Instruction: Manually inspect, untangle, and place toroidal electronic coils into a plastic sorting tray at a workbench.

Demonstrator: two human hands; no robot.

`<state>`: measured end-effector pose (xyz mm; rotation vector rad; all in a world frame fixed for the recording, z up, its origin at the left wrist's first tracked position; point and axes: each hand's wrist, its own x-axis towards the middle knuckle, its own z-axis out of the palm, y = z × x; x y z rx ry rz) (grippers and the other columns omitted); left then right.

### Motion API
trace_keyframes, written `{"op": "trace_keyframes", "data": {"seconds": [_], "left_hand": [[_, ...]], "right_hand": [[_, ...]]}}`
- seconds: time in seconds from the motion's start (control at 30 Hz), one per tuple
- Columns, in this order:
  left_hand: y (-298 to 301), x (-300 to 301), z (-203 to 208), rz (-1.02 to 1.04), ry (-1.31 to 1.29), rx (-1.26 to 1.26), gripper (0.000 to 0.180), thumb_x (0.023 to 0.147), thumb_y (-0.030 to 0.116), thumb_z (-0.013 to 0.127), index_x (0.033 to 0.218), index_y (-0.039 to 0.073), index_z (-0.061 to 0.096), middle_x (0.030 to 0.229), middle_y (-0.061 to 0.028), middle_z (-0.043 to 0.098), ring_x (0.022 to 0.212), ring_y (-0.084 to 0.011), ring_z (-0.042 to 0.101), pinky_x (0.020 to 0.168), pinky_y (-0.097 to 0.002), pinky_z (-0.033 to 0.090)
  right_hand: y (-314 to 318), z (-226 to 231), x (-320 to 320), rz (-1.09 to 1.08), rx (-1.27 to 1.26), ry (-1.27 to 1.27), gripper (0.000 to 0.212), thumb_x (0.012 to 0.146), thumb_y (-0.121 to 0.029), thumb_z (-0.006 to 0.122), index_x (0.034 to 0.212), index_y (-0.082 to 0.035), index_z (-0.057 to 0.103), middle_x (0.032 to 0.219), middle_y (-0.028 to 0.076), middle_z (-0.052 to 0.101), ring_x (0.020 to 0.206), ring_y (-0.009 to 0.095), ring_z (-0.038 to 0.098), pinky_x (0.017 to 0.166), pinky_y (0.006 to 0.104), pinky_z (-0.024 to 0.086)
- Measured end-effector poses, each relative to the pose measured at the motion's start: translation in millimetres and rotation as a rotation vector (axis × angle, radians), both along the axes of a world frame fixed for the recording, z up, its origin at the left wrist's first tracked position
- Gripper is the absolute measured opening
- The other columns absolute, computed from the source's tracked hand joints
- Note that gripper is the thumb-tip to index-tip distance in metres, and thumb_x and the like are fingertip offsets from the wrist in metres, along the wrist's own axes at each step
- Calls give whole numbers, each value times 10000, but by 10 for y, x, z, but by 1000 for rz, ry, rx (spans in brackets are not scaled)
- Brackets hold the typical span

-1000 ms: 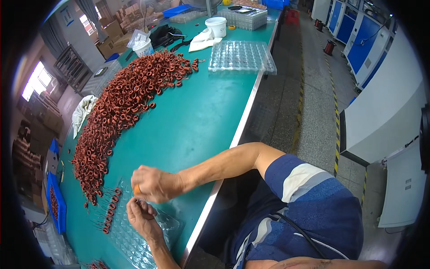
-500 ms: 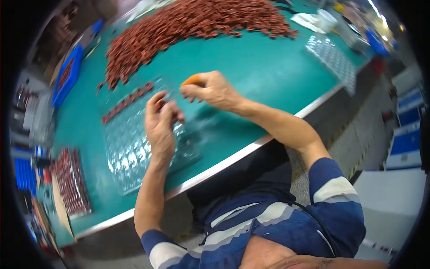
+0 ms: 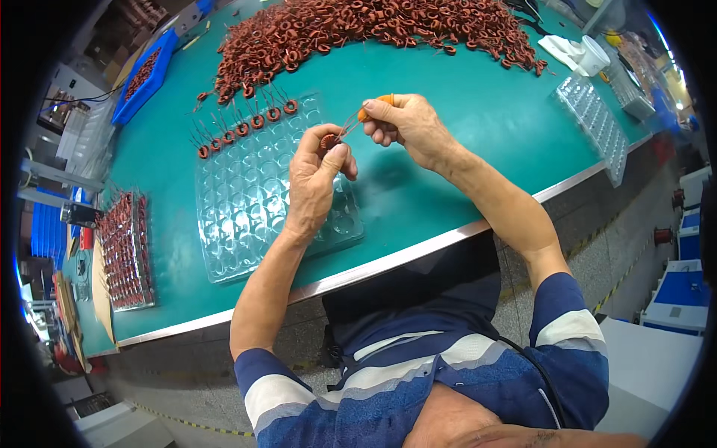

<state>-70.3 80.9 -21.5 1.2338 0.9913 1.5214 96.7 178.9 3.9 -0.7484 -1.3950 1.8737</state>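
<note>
My left hand (image 3: 317,172) pinches a small ring-shaped coil (image 3: 329,142) wound with reddish copper wire. Thin wire leads (image 3: 349,125) stretch from that coil up to my right hand (image 3: 414,128), whose thumb and fingers are closed around their ends. Something orange (image 3: 386,98) shows at the right fingertips; whether it is a tool handle or a finger cover I cannot tell. Under my left hand lies a clear plastic tray (image 3: 246,190) with round pockets. Along its far side sits a row of several coils (image 3: 258,121), leads pointing away from me.
A large heap of coils (image 3: 351,30) spreads over the far side of the green table (image 3: 463,97). To the left stand a filled coil pack (image 3: 125,250) and a blue bin (image 3: 144,77). Another clear tray (image 3: 594,123) overhangs the right edge, near a white cup (image 3: 594,54).
The view has shifted and sharpened. Both hands stay close together, the coil now plainly visible in the left, with leads drawn between it and the right fingers.
</note>
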Motion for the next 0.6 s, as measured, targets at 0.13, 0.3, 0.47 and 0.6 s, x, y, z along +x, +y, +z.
{"op": "trace_keyframes", "data": {"seconds": [0.13,0.3,0.47,0.6], "left_hand": [[-11,-112,-42,-20,-111,-69,161,953,123,509,1092,42,524,784,-54,541,645,-141,571,562,-291,505],[38,-83,84,-198,-386,-326,136,959,170,516,1049,69,524,710,-27,494,587,-150,548,510,-290,460],[-46,-129,-28,-159,-35,-198,221,979,233,500,1098,49,532,739,-35,530,641,-124,567,564,-272,469],[-47,-135,-58,-80,247,-142,261,988,242,486,1104,19,556,726,-14,547,639,-99,547,576,-251,458]], "right_hand": [[-9,-49,-134,-52,229,-57,323,939,-255,590,1097,22,640,812,31,598,694,80,533,612,223,439],[-80,-38,-18,-107,471,-132,259,907,-229,655,1015,6,668,742,8,585,647,74,514,581,222,412],[-54,-90,-120,-66,373,-133,236,884,-248,694,843,-20,645,644,-14,542,587,61,482,533,202,368],[-144,-53,-154,-82,228,-127,253,879,-258,696,809,-25,628,624,-14,520,574,59,470,517,190,350]]}}
